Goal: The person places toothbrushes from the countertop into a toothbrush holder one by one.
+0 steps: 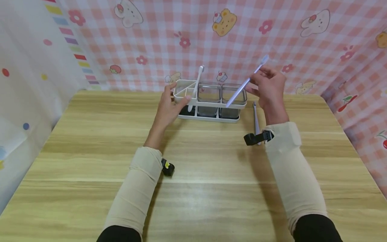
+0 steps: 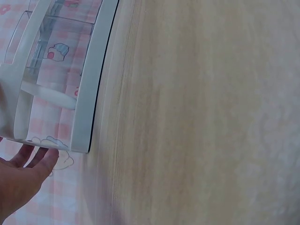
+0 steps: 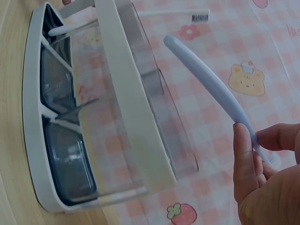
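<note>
Your right hand (image 1: 269, 88) pinches the lilac toothbrush (image 1: 246, 81) in its fingers, handle slanting down toward the organizer (image 1: 208, 101)'s right-hand cup, while your left hand (image 1: 169, 107) grips the organizer's left end.

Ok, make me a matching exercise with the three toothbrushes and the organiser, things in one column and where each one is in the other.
Things:
1. white plastic toothbrush
2. pale blue plastic toothbrush
3. grey toothbrush
4. white organiser with clear cups

Places:
A. lying flat on the wooden table
B. pinched in the right hand
C. standing in the organiser's left end
D. steadied by the left hand

Pairs: 1-C, 2-B, 3-A, 4-D
</note>
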